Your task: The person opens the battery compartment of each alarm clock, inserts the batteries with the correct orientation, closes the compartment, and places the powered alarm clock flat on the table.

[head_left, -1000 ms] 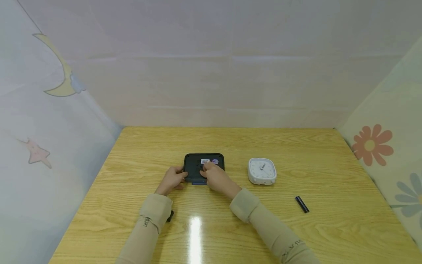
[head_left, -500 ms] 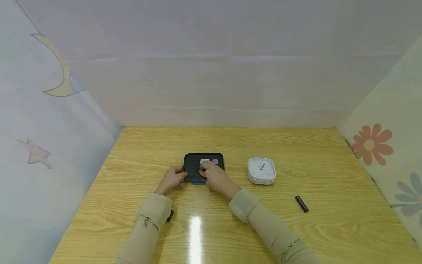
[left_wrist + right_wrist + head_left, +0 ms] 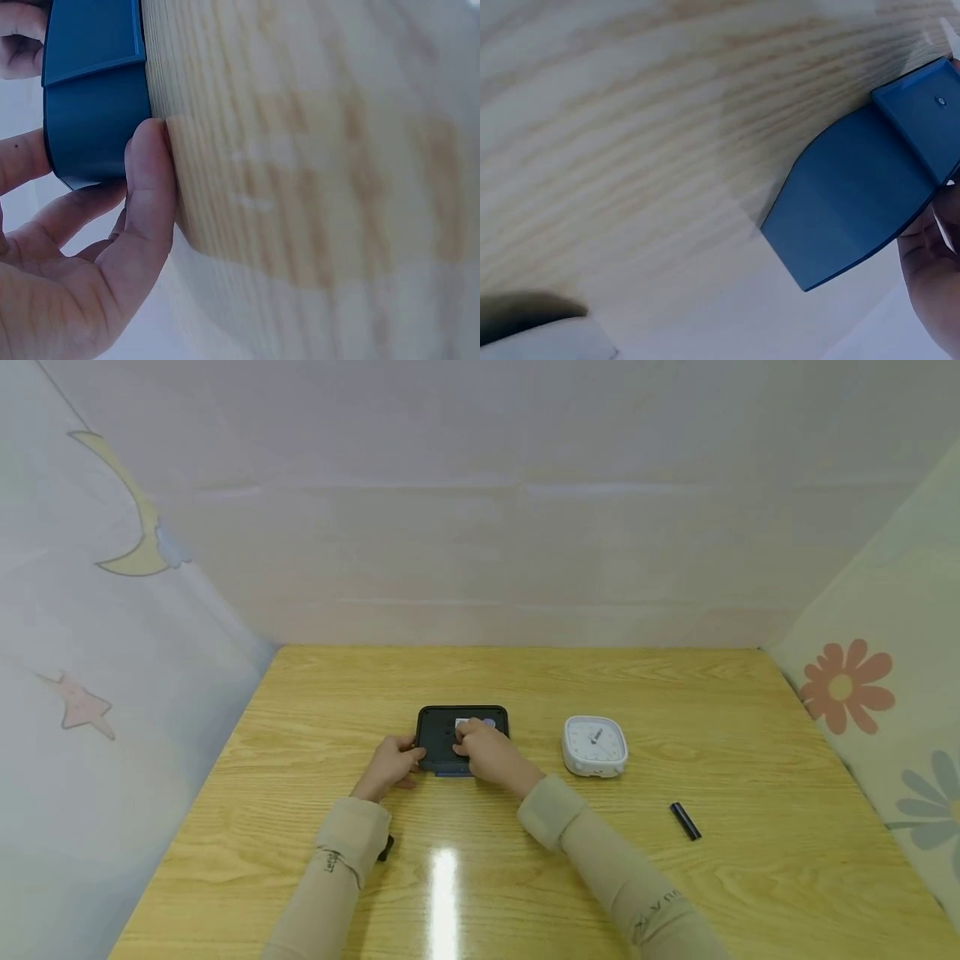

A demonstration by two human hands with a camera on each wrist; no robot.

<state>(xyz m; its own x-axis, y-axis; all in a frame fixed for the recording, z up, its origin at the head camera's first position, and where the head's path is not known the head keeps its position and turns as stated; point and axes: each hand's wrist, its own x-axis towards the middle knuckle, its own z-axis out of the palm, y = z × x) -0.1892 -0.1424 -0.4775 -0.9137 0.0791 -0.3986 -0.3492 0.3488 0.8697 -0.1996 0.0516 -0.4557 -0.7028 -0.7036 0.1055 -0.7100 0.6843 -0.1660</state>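
With our left hand (image 3: 390,764) we are gripping the left end of a black case (image 3: 438,737) — it is lying on the surface (image 3: 315,727), long axis running left-right — while our right hand (image 3: 491,756) is resting over its middle, grasp hidden.

The right hand (image 3: 491,753) covers part of the black case (image 3: 435,728) and of its white label (image 3: 461,722), so what the fingertips meet there cannot be made out, and the left sleeve (image 3: 341,843) hides most of a small black piece (image 3: 387,849). Print on the label and the numerals of the white alarm clock (image 3: 595,746) are too small to read (the head view sits too far back). Both wrist views crop the case and the hands, and the worktop (image 3: 322,187) blurs in the left one.
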